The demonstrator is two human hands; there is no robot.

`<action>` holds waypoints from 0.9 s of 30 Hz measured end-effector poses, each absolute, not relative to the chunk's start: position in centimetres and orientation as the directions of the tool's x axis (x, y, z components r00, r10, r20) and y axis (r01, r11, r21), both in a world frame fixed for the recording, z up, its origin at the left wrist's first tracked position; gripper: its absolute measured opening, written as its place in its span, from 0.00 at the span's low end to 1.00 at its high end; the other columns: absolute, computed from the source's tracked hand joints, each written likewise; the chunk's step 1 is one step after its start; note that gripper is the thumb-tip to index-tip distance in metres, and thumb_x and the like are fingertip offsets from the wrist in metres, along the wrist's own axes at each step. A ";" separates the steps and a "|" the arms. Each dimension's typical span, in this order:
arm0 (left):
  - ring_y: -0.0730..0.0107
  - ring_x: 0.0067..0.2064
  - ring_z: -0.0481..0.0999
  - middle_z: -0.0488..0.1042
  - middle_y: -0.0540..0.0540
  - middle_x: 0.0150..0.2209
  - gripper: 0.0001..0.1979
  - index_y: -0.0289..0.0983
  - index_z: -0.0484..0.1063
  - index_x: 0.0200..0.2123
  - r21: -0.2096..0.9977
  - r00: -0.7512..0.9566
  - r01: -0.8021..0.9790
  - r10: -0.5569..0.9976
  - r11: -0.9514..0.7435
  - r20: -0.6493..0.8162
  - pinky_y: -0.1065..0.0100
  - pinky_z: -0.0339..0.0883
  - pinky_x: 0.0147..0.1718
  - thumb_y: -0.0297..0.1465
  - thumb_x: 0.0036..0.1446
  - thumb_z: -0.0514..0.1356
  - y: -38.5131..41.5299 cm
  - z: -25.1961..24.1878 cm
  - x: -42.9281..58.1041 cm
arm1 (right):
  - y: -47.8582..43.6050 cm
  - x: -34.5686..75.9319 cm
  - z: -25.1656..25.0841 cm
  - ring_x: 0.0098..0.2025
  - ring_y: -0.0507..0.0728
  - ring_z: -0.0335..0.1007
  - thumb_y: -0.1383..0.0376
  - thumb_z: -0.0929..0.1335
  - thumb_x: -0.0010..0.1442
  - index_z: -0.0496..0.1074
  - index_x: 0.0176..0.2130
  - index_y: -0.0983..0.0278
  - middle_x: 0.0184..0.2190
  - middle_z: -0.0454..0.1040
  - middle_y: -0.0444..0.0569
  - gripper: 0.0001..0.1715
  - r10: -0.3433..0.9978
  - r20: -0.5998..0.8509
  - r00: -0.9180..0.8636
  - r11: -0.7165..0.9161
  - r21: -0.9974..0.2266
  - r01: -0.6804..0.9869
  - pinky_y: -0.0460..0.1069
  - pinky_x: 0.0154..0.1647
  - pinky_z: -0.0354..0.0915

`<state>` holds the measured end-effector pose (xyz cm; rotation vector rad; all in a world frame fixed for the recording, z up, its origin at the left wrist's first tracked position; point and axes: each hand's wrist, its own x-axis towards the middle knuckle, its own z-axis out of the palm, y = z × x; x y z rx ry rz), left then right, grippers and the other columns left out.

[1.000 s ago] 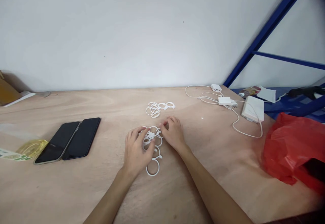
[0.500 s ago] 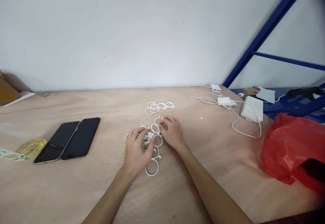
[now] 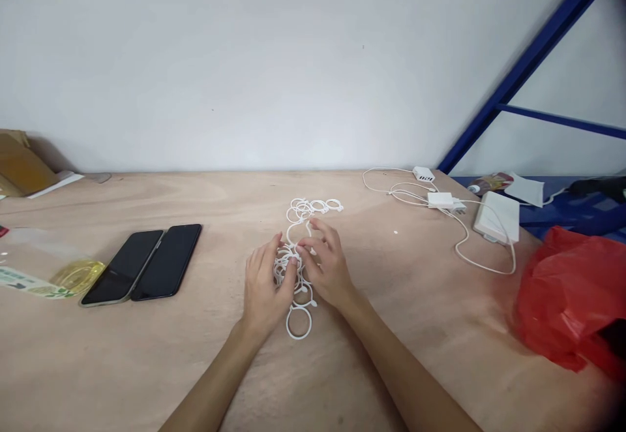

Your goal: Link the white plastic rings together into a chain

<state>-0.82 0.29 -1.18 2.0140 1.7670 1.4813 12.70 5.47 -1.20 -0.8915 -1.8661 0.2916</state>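
Observation:
A chain of white plastic rings [image 3: 298,322] lies on the plywood tabletop [image 3: 147,354], bunched into a tangle [image 3: 286,269] between my hands. My left hand [image 3: 267,285] closes over the tangle and hides part of it. Just to the right, my right hand [image 3: 327,265] rests with spread fingers, their tips touching the rings. One single ring lies below both hands. A second cluster of the same rings [image 3: 313,208] sits farther back, just beyond my right fingertips.
Left of my hands lie two black smartphones [image 3: 147,265] side by side, with a yellow tape roll [image 3: 78,277] beyond them. To the right are white cables, a charger [image 3: 440,200], a white power bank [image 3: 496,218] and a red plastic bag [image 3: 567,301]. A blue metal frame [image 3: 528,73] rises behind.
My right hand has moved left and now lies over the tangle, close to my left hand. The rings have bunched tighter, and the whole view has shifted slightly.

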 end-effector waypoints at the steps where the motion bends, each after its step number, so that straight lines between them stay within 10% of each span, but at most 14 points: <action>1: 0.62 0.47 0.71 0.73 0.41 0.46 0.22 0.37 0.60 0.57 0.614 -0.141 0.708 0.782 -0.348 0.607 0.57 0.65 0.48 0.31 0.59 0.55 0.3 -1.2 -0.8 | 5.0 12.4 -1.0 0.57 0.60 0.61 0.67 0.64 0.61 0.72 0.39 0.59 0.56 0.64 0.54 0.08 0.679 0.688 -0.256 0.718 -0.548 0.429 0.58 0.54 0.62; 19: 0.65 0.39 0.76 0.77 0.44 0.37 0.23 0.35 0.71 0.49 0.918 -0.379 0.352 0.868 -0.184 0.320 0.64 0.71 0.41 0.38 0.50 0.64 0.4 -1.5 -0.5 | 3.0 11.6 0.7 0.54 0.57 0.68 0.62 0.63 0.62 0.72 0.44 0.59 0.53 0.72 0.50 0.11 0.904 0.375 -0.205 0.367 -0.927 -0.076 0.53 0.52 0.64; 27: 0.70 0.32 0.73 0.74 0.49 0.30 0.15 0.36 0.74 0.41 0.769 -0.319 0.572 0.786 -0.285 0.529 0.67 0.70 0.35 0.36 0.49 0.63 0.1 -0.4 -0.7 | 4.3 11.5 0.5 0.39 0.54 0.73 0.61 0.71 0.53 0.73 0.35 0.60 0.35 0.78 0.45 0.08 0.992 0.069 -0.101 0.024 -0.921 -0.388 0.49 0.42 0.65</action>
